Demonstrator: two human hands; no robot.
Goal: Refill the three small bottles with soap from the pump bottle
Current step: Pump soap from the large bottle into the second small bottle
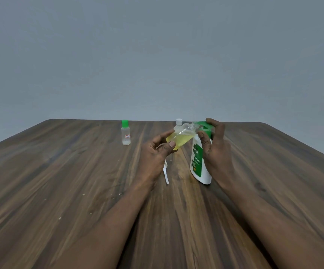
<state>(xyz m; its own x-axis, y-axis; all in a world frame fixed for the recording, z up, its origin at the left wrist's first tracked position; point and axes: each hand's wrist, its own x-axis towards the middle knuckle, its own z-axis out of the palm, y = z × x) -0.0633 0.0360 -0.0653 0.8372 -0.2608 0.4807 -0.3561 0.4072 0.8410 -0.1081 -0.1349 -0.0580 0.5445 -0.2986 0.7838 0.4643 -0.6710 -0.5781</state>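
Note:
My left hand [158,152] pinches a small clear bottle [180,137] holding yellowish soap. The bottle is uncapped and tilted, its open neck against the green spout of the pump bottle [198,162]. That white pump bottle with a green label stands on the wooden table [79,181]. My right hand [216,144] grips its green pump head, thumb in front, fingers over the top. A second small bottle with a white cap [179,122] stands behind, mostly hidden. A third small bottle [126,133] with a green cap stands apart at the far left, nearly empty.
A small white plastic piece [166,174] lies on the table below my left hand. Pale crumbs or droplets are scattered on the wood at the near left. A plain grey wall rises behind the table's far edge.

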